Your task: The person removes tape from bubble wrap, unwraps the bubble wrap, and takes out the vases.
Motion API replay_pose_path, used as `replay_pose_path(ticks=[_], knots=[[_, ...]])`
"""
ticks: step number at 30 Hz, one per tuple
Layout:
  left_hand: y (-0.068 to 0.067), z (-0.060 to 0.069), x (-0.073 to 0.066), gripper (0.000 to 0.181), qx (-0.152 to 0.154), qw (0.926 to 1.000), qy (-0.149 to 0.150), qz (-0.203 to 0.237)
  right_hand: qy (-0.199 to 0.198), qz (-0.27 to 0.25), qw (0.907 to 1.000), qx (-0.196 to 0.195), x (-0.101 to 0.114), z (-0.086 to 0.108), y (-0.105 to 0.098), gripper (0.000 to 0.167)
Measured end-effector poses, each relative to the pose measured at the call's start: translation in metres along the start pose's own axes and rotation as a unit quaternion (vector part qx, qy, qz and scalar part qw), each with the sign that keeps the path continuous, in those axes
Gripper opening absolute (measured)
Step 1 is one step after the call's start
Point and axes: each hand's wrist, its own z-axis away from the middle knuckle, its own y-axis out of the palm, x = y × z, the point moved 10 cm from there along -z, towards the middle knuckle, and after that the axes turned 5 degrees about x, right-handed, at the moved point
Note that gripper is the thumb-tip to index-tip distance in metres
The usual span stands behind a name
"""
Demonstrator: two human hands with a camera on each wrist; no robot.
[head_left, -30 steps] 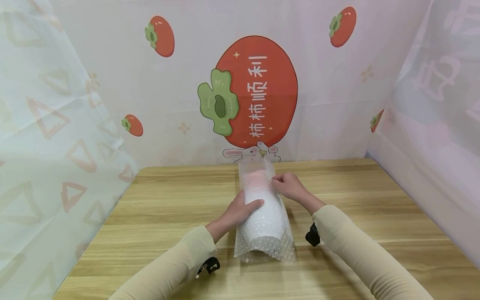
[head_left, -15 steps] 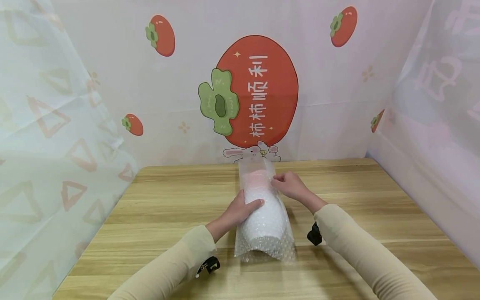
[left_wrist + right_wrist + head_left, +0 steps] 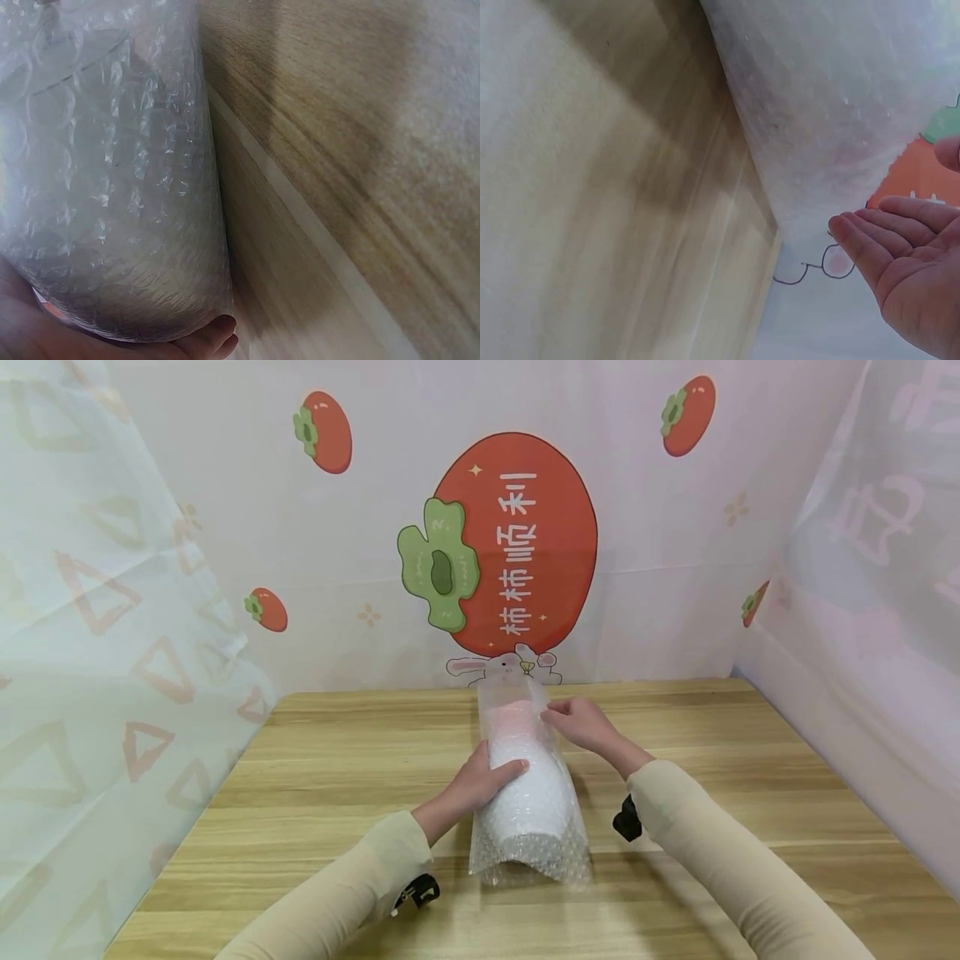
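Observation:
A long bundle in clear bubble wrap point(image 3: 528, 793) is over the middle of the table, its narrower end toward the back wall. Through the wrap show a white body and a pink part point(image 3: 513, 718); its exact kind cannot be told. My left hand point(image 3: 480, 777) grips the bundle from the left, thumb on top; in the left wrist view its fingers point(image 3: 202, 341) curl round it. My right hand point(image 3: 581, 725) is by the wrap's right edge near the far end. The right wrist view shows its fingers nearly straight, the thumb apart and nothing between them.
A wood-grain table point(image 3: 360, 760) lies beneath. Behind it hangs a white cloth point(image 3: 645, 610) printed with persimmons and a rabbit. More cloth closes off the left and right sides. Black wrist cameras sit under both sleeves.
My right hand has risen slightly toward the bundle's far end, along the wrap's right edge. The left hand and bundle have stayed in place.

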Motion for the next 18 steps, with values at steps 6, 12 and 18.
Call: replay_pose_path(ticks=[6, 12, 18], knots=[[0.0, -0.001, 0.002, 0.088, 0.001, 1.0, -0.005, 0.0, 0.008, 0.0, 1.0, 0.004, -0.001, -0.007, -0.004, 0.054], [0.0, 0.0, 0.002, 0.088, 0.0, 1.0, -0.007, -0.002, 0.003, 0.009, 0.9999, 0.013, -0.002, -0.016, -0.003, 0.059], [0.0, -0.001, 0.002, 0.09, 0.0, 1.0, -0.007, -0.005, 0.014, 0.017, 0.9996, 0.018, -0.004, -0.021, 0.0, 0.065]])
